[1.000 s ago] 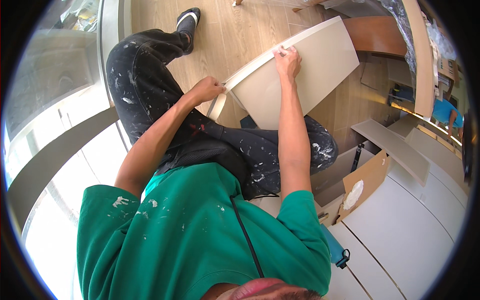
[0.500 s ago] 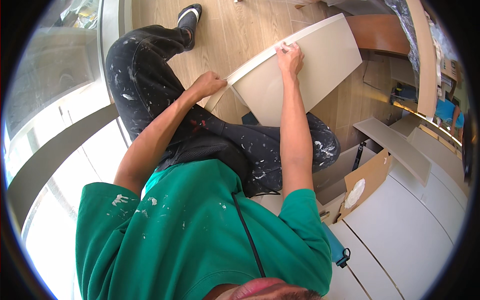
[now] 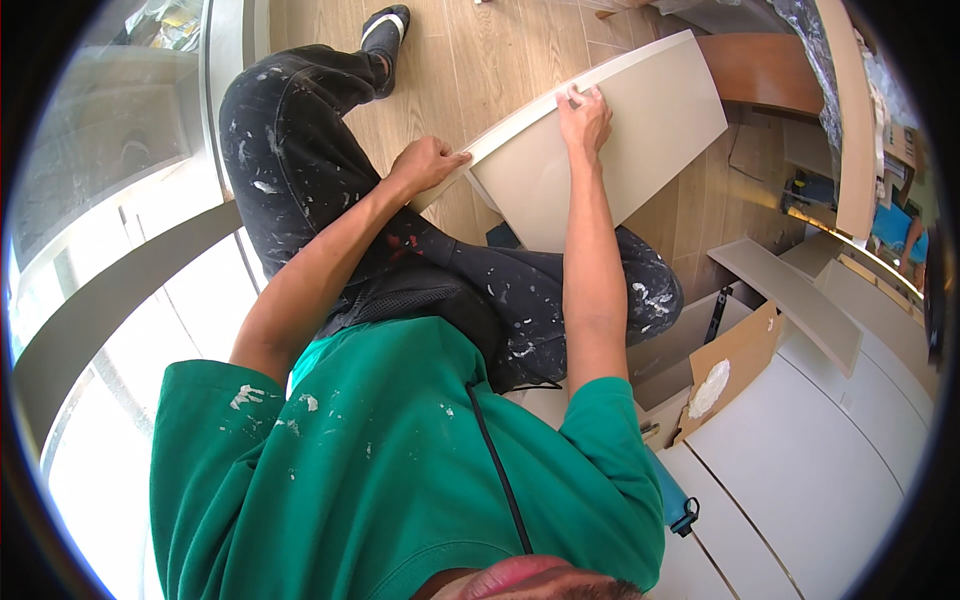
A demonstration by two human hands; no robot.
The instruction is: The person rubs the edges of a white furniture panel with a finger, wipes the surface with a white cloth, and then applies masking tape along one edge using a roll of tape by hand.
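Observation:
A large beige panel (image 3: 650, 130) with a pale strip along its far long edge leans at a slant beyond my crossed legs. My left hand (image 3: 425, 165) is closed at the panel's left corner, its thumb and forefinger pinching there; the other fingers are curled. Farther right, my right hand (image 3: 586, 120) grips the same long edge, with fingertips over the pale strip and its palm toward the panel's face. Beneath the left corner a narrow beige piece (image 3: 440, 192) shows, partly hidden by my left hand and leg.
Wood-look floor (image 3: 450, 70) spreads beyond my legs. At right are a loose beige board (image 3: 790, 295), a cardboard piece (image 3: 735, 370) with a white blob, an open drawer box, white panels and a blue bottle (image 3: 672, 495). A brown curved board (image 3: 760, 70) lies behind the panel. Glass stands at left.
My left hand has shifted slightly right, with its fingertips closer over the panel's corner. The right hand keeps its hold on the edge; the panel has barely moved.

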